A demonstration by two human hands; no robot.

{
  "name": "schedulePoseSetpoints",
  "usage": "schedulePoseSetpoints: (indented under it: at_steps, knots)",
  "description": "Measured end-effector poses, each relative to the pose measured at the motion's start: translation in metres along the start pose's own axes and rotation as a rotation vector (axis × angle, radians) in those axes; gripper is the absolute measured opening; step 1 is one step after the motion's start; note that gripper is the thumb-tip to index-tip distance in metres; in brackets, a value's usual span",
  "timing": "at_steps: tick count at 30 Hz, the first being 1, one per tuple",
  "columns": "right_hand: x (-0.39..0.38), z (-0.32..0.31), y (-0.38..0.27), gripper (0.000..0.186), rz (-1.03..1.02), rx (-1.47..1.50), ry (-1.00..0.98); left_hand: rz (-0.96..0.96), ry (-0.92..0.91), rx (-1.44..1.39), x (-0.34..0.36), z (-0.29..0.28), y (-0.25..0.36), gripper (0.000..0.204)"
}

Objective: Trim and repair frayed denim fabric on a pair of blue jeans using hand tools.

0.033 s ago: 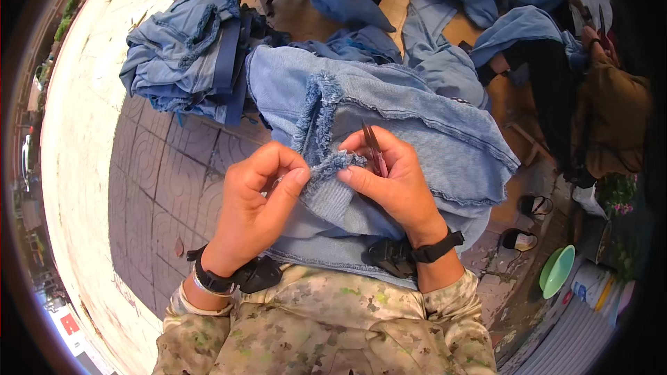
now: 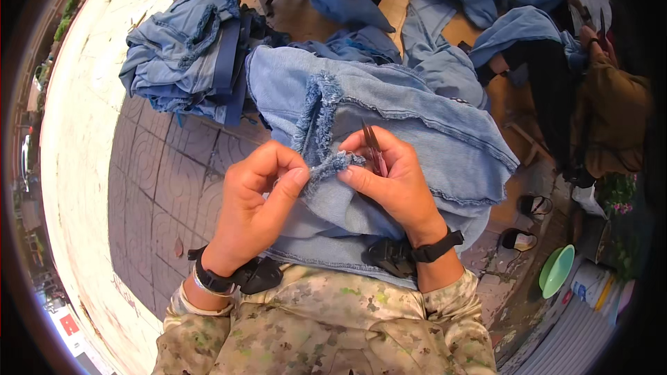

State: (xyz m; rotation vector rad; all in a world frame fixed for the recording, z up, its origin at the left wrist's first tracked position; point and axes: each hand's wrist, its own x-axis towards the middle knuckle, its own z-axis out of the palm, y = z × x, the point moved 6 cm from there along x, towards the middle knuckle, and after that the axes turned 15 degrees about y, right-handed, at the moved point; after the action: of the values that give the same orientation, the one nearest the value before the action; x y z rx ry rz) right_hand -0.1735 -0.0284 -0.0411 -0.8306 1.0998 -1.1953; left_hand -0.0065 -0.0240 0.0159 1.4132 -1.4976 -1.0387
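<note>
"What can you see from the head camera?"

"Blue jeans (image 2: 445, 132) are spread on the person's lap. They have a fuzzy edge (image 2: 335, 164), and a bit of it sticks up near the middle of the jeans, between the two hands."

"What is the left hand (image 2: 258, 198) doing?"

"Its thumb and pointing finger are pinched together on the left end of that fuzzy bit. The hand is over the left side of the jeans."

"And the right hand (image 2: 389, 180)?"

"It is curled up. Its thumb and finger are on the other end of the fuzzy bit. It also holds small scissors (image 2: 373, 147), with the tips pointing up, away from the person. I can't tell if the blades touch the jeans."

"Are the hands touching?"

"No, they are apart, but near each other."

"What is around the jeans?"

"A pile of blue clothes (image 2: 174, 55) is up and to the left of them. A green bowl (image 2: 557, 271) is down and to the right."

"Is anything different from the picture before?"

"Not that I can see. The hands, the scissors and the jeans look just the same."
</note>
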Motion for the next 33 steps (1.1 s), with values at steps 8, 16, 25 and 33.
schedulePoseSetpoints:
  at_steps: [8, 16, 25, 33]
  knots:
    - [-0.001, 0.005, 0.003, 0.028, 0.007, 0.038, 0.006, -0.469, -0.042, -0.877, -0.010, 0.005, -0.021, 0.011]
    - [-0.043, 0.007, -0.057, 0.038, -0.123, 0.015, 0.104, -0.258, 0.012, -0.632, -0.011, -0.005, -0.013, 0.015]
    - [-0.059, 0.037, -0.030, 0.045, 0.323, 0.064, -0.185, -0.143, 0.057, -0.521, -0.013, -0.003, -0.004, 0.010]
    - [-0.053, 0.037, -0.014, 0.042, 0.368, 0.135, -0.170, -0.096, 0.044, -0.498, -0.018, -0.007, -0.001, 0.004]
